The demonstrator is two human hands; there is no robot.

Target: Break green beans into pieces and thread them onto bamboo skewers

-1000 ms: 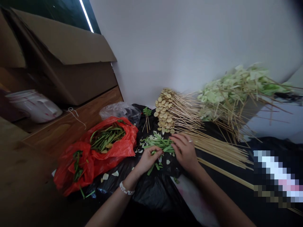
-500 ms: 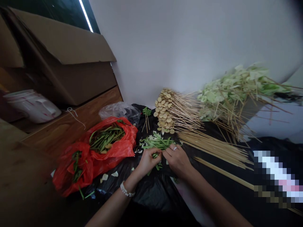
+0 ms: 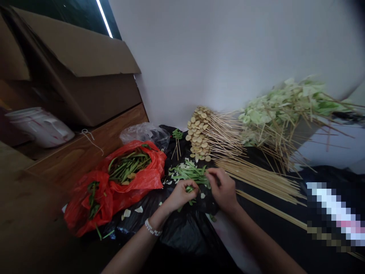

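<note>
My left hand [image 3: 182,196] is closed round several cut green bean pieces [image 3: 189,188], their ends poking out past the thumb and below the fingers. A loose pile of green bean strips [image 3: 189,173] lies on black plastic just beyond it. At the pile's right end is my right hand [image 3: 221,186], thumb and forefinger drawn together at the strips. What sits between those fingertips is too small to tell. A small group of skewers with green pieces on their tips [image 3: 177,134] lies behind the pile.
A red plastic bag [image 3: 154,171] of green beans stands left. Potato-slice skewers [image 3: 198,133] are stacked against the wall, with leafy cabbage skewers [image 3: 285,99] to their right. Bare bamboo sticks [image 3: 262,180] lie right of my hands. A cardboard box [image 3: 94,95] and white tub [image 3: 40,129] stand far left.
My right hand has parted from my left and moved right and slightly up to the pile's right end. My left hand stays nearly in place, still holding the green bean pieces.
</note>
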